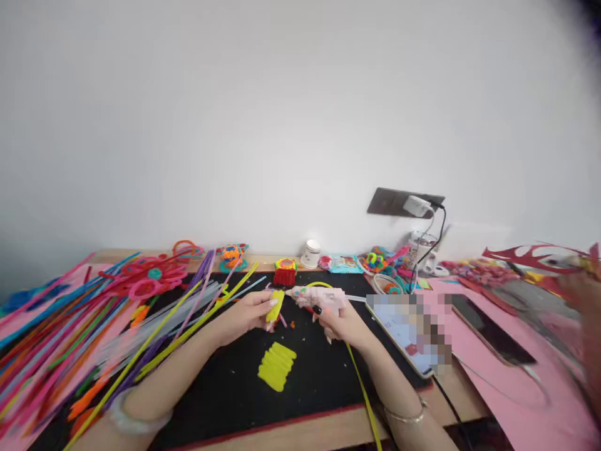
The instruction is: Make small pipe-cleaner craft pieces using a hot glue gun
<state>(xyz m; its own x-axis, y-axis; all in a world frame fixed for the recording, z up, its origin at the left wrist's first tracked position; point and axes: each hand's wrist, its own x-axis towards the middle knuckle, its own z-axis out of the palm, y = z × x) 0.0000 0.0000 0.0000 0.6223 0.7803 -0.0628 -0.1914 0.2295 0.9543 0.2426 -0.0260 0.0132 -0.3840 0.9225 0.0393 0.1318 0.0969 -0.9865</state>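
Observation:
In my left hand (253, 315) is a small yellow pipe-cleaner piece (276, 305), pinched upright between the fingers. My right hand (335, 318) is wrapped round a pale glue gun (323, 295), whose nozzle points left and comes close to the yellow piece; whether they touch I cannot tell. A clear glue stick pokes out of the gun's back end. Below both hands, a zigzag-folded yellow pipe-cleaner panel (277, 367) lies flat on the black mat (220, 388). Just behind the nozzle sits a red pipe-cleaner piece with a yellow and green top (285, 273).
Many loose pipe cleaners (56, 351) spread across the left side. A lit phone (399, 335) and a dark phone (493, 329) lie at right with cables. A white jar (310, 254) stands by the wall, under a socket panel (392, 202). Another person's hand (582, 294) shows far right.

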